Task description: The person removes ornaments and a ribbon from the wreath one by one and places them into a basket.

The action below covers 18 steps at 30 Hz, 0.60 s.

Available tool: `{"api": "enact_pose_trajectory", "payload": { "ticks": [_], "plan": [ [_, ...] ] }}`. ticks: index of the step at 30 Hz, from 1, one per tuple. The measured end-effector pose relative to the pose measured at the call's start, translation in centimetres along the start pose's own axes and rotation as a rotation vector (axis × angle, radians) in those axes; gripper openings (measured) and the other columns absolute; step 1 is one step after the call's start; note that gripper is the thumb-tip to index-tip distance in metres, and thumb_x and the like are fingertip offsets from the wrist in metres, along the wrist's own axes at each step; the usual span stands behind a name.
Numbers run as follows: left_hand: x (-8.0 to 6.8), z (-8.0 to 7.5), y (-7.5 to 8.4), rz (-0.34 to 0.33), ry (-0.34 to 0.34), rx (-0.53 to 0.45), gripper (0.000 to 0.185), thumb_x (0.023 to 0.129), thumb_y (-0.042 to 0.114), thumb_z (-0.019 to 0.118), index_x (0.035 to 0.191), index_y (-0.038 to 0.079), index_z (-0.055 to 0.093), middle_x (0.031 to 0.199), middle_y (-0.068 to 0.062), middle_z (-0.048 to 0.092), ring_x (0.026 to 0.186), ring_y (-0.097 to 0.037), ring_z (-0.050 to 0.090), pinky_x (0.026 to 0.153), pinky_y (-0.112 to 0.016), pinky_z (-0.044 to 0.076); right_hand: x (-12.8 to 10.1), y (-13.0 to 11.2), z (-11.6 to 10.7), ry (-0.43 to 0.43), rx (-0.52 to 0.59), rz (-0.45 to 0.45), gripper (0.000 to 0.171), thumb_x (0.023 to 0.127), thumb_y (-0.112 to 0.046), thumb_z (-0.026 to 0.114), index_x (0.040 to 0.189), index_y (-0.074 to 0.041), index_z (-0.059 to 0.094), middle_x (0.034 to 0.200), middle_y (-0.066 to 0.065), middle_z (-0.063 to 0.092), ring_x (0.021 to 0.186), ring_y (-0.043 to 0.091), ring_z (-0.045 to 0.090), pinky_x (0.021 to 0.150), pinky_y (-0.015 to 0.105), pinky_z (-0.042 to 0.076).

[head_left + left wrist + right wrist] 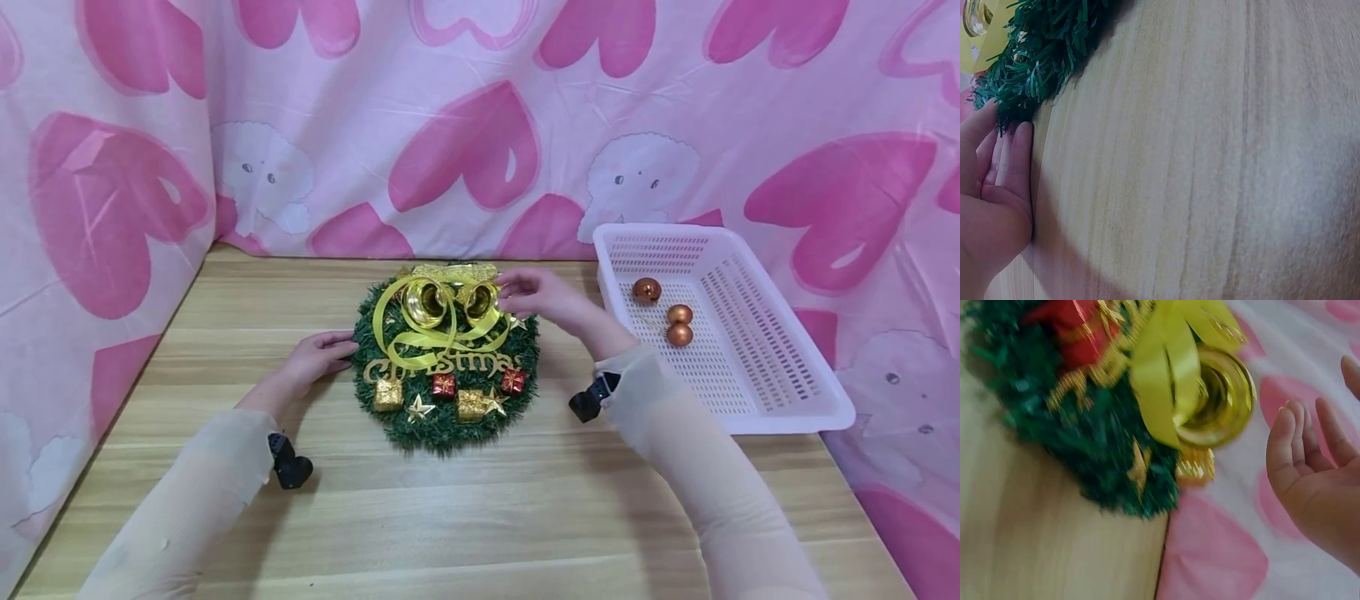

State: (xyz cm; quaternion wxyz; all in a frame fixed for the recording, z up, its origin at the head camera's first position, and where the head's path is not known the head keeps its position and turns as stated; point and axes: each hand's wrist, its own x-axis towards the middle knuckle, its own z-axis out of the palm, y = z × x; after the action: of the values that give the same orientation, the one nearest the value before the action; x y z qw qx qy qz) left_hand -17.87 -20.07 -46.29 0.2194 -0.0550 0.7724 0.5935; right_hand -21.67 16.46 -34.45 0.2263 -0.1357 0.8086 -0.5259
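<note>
A green Christmas wreath [442, 433] lies on the wooden table, decorated with gold "Christmas" lettering, small red and gold gift boxes and gold stars. Two gold bells [425, 302] with a looping yellow ribbon [408, 360] sit at its top. My left hand [318, 358] is at the wreath's left edge; in the left wrist view its extended fingers [1017, 153] and thumb meet the green tinsel. Beside the right bell, my right hand [542, 296] hovers with loosely bent fingers. The right wrist view shows this hand [1316, 456] apart from the bell, holding nothing.
A white perforated plastic basket [787, 350] stands on the right, with a few copper-coloured balls [679, 335] inside. Behind the table [420, 533] hangs a pink heart-patterned cloth [465, 150], which also lines both sides.
</note>
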Motion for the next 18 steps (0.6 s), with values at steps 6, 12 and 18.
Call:
{"api": "enact_pose_trajectory", "payload": {
  "ticks": [6, 12, 18],
  "plan": [
    [-0.1, 0.1, 0.2, 0.007, 0.002, 0.002, 0.057, 0.097, 0.023, 0.051, 0.144, 0.0, 0.029, 0.148, -0.022, 0.031, 0.12, -0.015, 0.052, 0.098, -0.019, 0.048, 1.0, 0.4, 2.6, -0.065, -0.054, -0.022, 0.048, 0.087, -0.011, 0.064, 0.13, 0.0, 0.049, 0.124, 0.023, 0.054, 0.099, 0.022, 0.057, 0.097, 0.045, 0.051],
    [-0.1, 0.1, 0.2, 0.0, 0.002, 0.002, 0.057, 0.097, 0.023, 0.051, 0.144, 0.001, 0.029, 0.149, -0.021, 0.031, 0.126, -0.023, 0.048, 0.099, -0.02, 0.048, 1.8, 1.2, 4.4, -0.095, -0.048, 0.008, 0.047, 0.086, -0.01, 0.065, 0.13, -0.003, 0.05, 0.124, 0.021, 0.054, 0.096, 0.021, 0.058, 0.091, 0.046, 0.054],
    [-0.2, 0.1, 0.2, 0.005, -0.005, 0.004, 0.058, 0.097, 0.023, 0.051, 0.145, 0.0, 0.027, 0.149, -0.022, 0.03, 0.13, -0.03, 0.042, 0.102, -0.023, 0.046, 2.3, 1.9, 5.6, -0.095, -0.064, 0.05, 0.05, 0.085, -0.012, 0.067, 0.133, -0.009, 0.05, 0.123, 0.015, 0.054, 0.097, 0.021, 0.058, 0.087, 0.039, 0.057]
  ]
}}
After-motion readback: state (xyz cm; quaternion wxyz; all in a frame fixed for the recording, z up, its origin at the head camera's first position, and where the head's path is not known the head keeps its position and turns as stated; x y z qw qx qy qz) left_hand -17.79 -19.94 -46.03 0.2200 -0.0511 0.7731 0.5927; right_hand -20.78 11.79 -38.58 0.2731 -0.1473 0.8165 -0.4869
